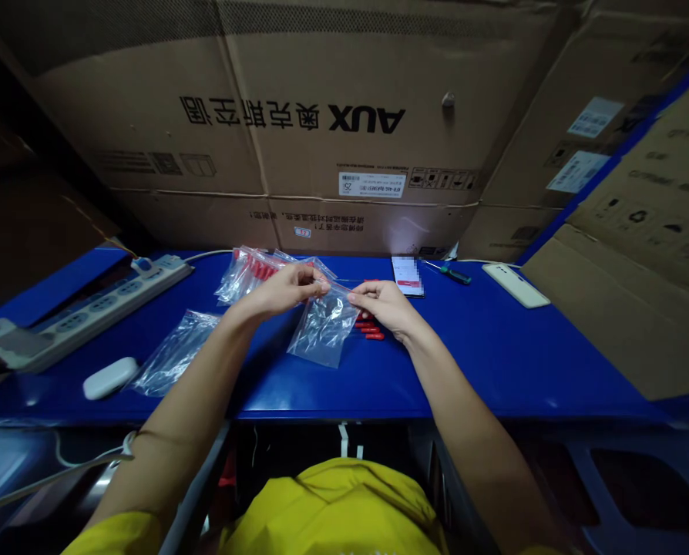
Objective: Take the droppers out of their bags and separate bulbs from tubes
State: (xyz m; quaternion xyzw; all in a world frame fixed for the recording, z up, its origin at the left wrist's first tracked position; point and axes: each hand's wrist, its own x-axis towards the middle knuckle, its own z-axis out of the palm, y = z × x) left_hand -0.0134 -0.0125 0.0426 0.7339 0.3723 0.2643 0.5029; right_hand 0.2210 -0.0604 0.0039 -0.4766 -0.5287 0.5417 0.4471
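A clear plastic bag [321,331] hangs between my two hands over the blue table. My left hand [290,289] pinches the bag's upper left corner. At the upper right, the thumb and fingers of my right hand [382,304] close on the same edge. The bag looks see-through, with nothing plain inside. Several red-ended sticks [372,331] lie behind it, partly hidden by the bag and my right hand. Beyond my left hand is a pile of clear bags with red pieces [246,270]. More flat clear bags [176,351] rest by my left forearm.
On the left sit a white power strip [102,304] and a white oval case [110,378]. Toward the back right are a phone with a lit screen [407,270], a green-handled screwdriver [455,274] and a pale phone [516,285]. A large cardboard sheet [321,154] walls the back.
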